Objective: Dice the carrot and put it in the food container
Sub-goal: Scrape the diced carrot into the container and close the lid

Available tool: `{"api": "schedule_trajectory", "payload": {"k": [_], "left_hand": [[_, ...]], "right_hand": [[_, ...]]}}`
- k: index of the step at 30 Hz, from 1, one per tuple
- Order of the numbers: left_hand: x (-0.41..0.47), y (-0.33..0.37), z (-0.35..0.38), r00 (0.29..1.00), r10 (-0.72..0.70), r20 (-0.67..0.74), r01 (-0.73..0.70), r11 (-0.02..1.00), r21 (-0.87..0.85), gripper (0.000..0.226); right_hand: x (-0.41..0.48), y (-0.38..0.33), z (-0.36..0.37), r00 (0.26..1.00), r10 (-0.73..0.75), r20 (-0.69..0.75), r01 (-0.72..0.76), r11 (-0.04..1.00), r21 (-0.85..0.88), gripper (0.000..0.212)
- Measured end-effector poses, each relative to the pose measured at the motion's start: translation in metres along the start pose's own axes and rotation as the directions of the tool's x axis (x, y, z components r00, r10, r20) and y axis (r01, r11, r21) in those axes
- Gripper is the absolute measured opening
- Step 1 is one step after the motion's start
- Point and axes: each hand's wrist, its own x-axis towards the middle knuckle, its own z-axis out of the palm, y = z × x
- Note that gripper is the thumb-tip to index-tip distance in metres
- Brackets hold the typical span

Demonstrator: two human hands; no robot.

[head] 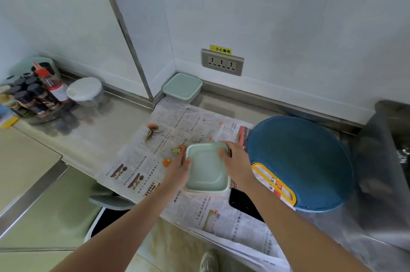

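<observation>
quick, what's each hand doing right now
Left hand: grips the left edge of the green food container.
Right hand: grips the container's far right corner.

Pale-green lid (206, 168); blue board (304, 161)

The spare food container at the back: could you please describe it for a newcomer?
Start at the wall socket with its yellow sticker. Below it to the left, in the corner, sits the spare food container, square and green-lidded. Unlike its twin, no hand touches it.
</observation>
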Motion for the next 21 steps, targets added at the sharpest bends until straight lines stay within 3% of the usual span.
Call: {"api": "schedule_trajectory", "payload": {"k": [7, 11, 18, 21], "left_hand": [[0.003, -0.004, 0.008, 0.999, 0.023, -0.029, -0.023, 1.0, -0.007, 0.042], [0.005, -0.002, 0.008, 0.996, -0.084, -0.038, 0.078, 0.987, -0.138, 0.041], [-0.005, -0.016, 0.023, 0.993, 0.086, -0.082, -0.084, 0.996, 0.026, 0.059], [-0.011, -0.016, 0.025, 0.991, 0.091, -0.097, -0.095, 0.995, -0.037, 0.055]], "right_hand": [[0.006, 0.01, 0.007, 0.992, 0.129, 0.001, -0.129, 0.991, -0.021, 0.039], [0.007, 0.005, 0.013, 0.994, 0.104, 0.022, -0.103, 0.994, -0.044, 0.034], [-0.014, 0.013, 0.03, 0.994, 0.027, -0.106, -0.037, 0.994, -0.1, 0.04], [-0.02, 0.023, 0.032, 0.99, 0.031, -0.141, -0.039, 0.998, -0.057, 0.036]]}}
